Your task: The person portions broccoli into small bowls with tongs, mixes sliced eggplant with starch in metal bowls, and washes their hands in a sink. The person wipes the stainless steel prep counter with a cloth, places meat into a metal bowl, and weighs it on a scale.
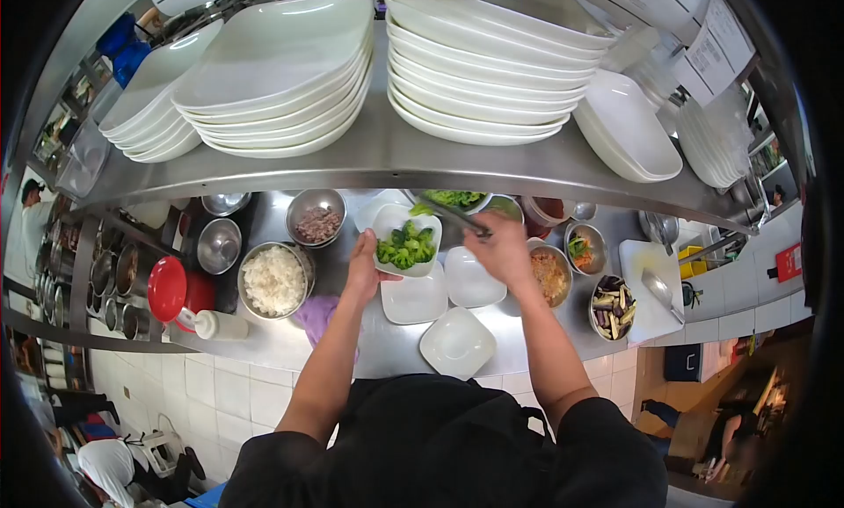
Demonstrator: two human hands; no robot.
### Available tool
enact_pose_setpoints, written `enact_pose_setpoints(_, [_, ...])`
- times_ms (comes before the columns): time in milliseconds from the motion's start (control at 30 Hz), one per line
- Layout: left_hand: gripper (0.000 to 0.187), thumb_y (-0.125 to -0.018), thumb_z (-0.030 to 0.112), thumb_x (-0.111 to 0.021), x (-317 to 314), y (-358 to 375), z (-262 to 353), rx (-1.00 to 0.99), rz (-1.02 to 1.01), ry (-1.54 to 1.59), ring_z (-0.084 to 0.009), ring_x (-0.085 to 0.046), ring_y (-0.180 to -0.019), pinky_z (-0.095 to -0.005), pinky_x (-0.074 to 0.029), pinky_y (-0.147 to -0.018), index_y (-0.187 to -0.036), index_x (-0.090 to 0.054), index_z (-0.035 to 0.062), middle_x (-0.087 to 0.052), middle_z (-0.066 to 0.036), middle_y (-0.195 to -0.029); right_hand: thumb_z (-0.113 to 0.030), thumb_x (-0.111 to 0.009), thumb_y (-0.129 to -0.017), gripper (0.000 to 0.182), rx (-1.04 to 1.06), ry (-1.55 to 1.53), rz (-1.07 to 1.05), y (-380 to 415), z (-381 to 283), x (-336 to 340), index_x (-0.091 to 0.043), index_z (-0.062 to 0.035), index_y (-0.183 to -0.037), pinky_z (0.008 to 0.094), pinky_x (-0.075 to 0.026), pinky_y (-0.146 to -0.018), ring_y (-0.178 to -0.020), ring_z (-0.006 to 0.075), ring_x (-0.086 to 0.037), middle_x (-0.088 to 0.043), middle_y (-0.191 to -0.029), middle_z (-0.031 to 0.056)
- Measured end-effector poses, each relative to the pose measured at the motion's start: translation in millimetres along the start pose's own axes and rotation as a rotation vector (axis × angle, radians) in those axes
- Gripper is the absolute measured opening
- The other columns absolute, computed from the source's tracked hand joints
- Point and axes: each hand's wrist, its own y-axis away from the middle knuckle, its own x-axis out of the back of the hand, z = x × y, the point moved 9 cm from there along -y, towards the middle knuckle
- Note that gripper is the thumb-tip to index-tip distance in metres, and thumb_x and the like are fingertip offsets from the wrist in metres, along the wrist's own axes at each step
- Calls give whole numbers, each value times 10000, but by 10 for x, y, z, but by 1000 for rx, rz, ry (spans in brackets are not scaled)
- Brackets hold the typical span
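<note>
1. Where the steel counter point(378, 341) comes closest to the person, a glossy white square ceramic dish point(458, 344) rests upright near the front edge.
2. Just beyond it, two similar dishes sit side by side: the left white dish point(415, 297) and the right white dish point(476, 277).
3. Left of these: crumpled purple cloth point(318, 317), squat white plastic bottle point(220, 325), round steel bowl of white rice point(274, 281). Right of these: steel bowl of purple-and-cream eggplant pieces point(613, 308), and a white rectangular cutting board point(646, 266) bearing a metal utensil.
4. Left hand point(362, 264): thumb at the near-left rim, fingers curled beneath a small white rounded-square bowl point(394, 215), held above the left white dish. Bright green broccoli florets point(408, 247) lie inside it.
5. Right hand point(503, 246): fingers closed around dark, slender metal tongs point(455, 213), which slant leftward over the bowl's far side. Tips blurred; a green piece shows at them. Gap between tips: cannot tell.
6. Farther back: steel bowl of brownish-pink minced food point(316, 223), left; large bowl of more broccoli point(457, 199), partly hidden by the shelf.
7. Farthest: raised steel shelf point(387, 170) carrying stacked white rectangular dishes point(492, 86).
</note>
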Motion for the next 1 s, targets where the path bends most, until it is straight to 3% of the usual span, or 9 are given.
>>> enact_pose_setpoints(133, [551,-973,518,-412,-77,3,-6,51,-41,-34,-282,-689,-877,-409,-611,-521,-1329,-408,97,-599,-125,-1154,-147,-714,-727,252,156,104,-110,51,-137,-354,-654,8,-918,438,-491,-683,-738,378,-607,-619,-838,189])
enact_pose_setpoints(400, [551,-974,517,-413,-77,93,79,33,-59,-34,-280,-695,-848,-415,-605,-513,-1321,-420,89,-616,-132,-1124,-202,-696,-741,260,84,68,-194,116,-95,-337,-639,7,-885,449,-509,-734,-808,391,-626,-626,-908,206])
enact_pose_setpoints(500, [540,-988,496,-392,195,366,62,26,48,14,-289,-690,-861,-402,-606,-516,-1335,-402,84,-602,-146,-1143,-246,-682,-761,275,43,-27,-111,11,-113,-27,-652,3,-874,439,-509,-728,-795,387,-628,-637,-855,220])
enact_pose_setpoints(567, [523,-998,486,-371,516,641,16,-21,234,49,-301,-686,-846,-393,-602,-518,-1314,-383,70,-586,-151,-1149,-289,-668,-775,297,-244,124,-201,-83,224,50,-649,-2,-849,450,-506,-722,-785,393,-635,-651,-848,221])
enact_pose_setpoints(667, [512,-1007,490,-326,817,1037,-303,-124,282,26,-301,-681,-838,-383,-587,-506,-1273,-368,56,-573,-156,-1147,-297,-647,-787,317,-132,332,-211,-202,539,-153,-634,9,-868,466,-514,-724,-779,401,-644,-660,-847,220])
enact_pose_setpoints(833, [535,-989,507,-386,958,1436,-687,-152,707,236,-296,-670,-812,-355,-584,-636,-1227,-371,28,-577,-165,-1099,-238,-639,-790,274,-49,469,-245,-345,740,-643,-593,24,-856,474,-511,-717,-792,397,-641,-642,-836,222])
enact_pose_setpoints(900, [568,-972,497,-452,858,1406,-759,-134,569,388,-303,-662,-872,-382,-573,-720,-1237,-399,-3,-588,-158,-1099,-229,-625,-800,250,19,563,-268,-397,822,-808,-589,5,-881,477,-517,-725,-805,388,-643,-647,-849,212])
enact_pose_setpoints(967, [540,-965,417,-526,719,1340,-1250,239,390,428,-312,-652,-915,-384,-575,-714,-1245,-416,-32,-575,-158,-1123,-216,-625,-796,230,46,499,-228,-326,713,-631,-595,1,-865,475,-518,-716,-800,389,-644,-650,-873,210])
enact_pose_setpoints(1000, [540,-965,417,-526,634,1311,-1256,235,394,434,-312,-652,-915,-384,-575,-714,-1245,-416,-32,-575,-158,-1123,-203,-625,-793,210,72,432,-191,-264,601,-486,-601,-2,-849,474,-518,-707,-795,390,-645,-654,-896,208])
